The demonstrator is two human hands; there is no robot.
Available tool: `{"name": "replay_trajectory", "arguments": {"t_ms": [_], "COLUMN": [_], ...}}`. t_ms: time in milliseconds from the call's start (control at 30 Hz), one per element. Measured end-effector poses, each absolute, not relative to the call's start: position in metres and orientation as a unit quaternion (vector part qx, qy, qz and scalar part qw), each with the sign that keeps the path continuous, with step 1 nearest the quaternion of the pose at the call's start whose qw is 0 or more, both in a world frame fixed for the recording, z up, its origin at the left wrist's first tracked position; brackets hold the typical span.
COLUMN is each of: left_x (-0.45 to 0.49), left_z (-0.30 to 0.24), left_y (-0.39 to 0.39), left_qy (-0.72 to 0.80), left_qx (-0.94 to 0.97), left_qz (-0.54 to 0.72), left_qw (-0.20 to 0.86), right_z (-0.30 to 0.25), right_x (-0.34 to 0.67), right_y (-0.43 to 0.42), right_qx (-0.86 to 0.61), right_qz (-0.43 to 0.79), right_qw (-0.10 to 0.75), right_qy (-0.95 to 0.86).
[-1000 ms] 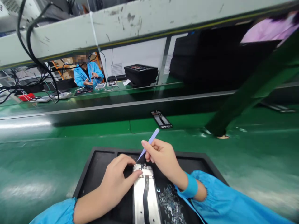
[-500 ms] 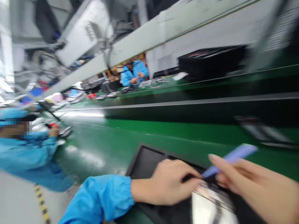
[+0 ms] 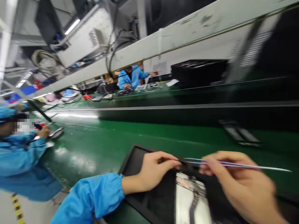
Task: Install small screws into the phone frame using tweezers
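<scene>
My right hand (image 3: 243,180) is closed around a pair of slim, bluish-purple tweezers (image 3: 230,165). Their tips point left, toward the fingertips of my left hand (image 3: 155,171). That left hand has thumb and forefinger pressed together beside a small dark piece, and I cannot make out what is between them. Just below lies a phone screen part (image 3: 190,205) with a silvery-white back, a dark ribbon strip and a copper-coloured patch at its top end. It rests on a black tray (image 3: 130,166), partly hidden by my left hand.
A flat, phone-sized frame (image 3: 240,133) lies on the green bench (image 3: 112,146) beyond my right hand. Above, a black box (image 3: 198,73) stands on a raised shelf. Two people in blue work at left (image 3: 21,158) and across the bench (image 3: 133,77).
The tweezers have turned from a broad-side slant to nearly level and edge-on. Both hands appear shifted left in view. The person across has stretched out an arm.
</scene>
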State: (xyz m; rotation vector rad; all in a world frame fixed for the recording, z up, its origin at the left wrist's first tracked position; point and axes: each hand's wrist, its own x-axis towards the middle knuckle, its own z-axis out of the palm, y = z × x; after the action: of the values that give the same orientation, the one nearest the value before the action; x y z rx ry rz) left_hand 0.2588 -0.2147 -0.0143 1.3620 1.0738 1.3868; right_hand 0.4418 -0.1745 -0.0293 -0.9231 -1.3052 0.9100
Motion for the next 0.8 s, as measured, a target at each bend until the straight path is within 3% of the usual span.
{"name": "replay_trajectory", "arguments": {"t_ms": [100,267,800], "left_x": [0.258,0.259,0.256], "left_z": [-0.019,-0.015,-0.017], "left_y": [-0.209,-0.206,-0.212], "left_qy": [0.421,0.408,0.425], "left_qx": [0.538,0.556,0.601], "left_qz": [0.569,0.575,0.535], "left_qw": [0.458,0.440,0.414], "right_z": [-0.016,0.000,0.000], "right_x": [0.459,0.449,0.446], "right_y": [-0.190,-0.194,-0.196], "right_qx": [-0.387,-0.341,-0.382], "right_qz": [0.375,0.446,0.518], "right_qw": [0.605,0.611,0.562], "right_qy": [-0.587,-0.558,-0.520]}}
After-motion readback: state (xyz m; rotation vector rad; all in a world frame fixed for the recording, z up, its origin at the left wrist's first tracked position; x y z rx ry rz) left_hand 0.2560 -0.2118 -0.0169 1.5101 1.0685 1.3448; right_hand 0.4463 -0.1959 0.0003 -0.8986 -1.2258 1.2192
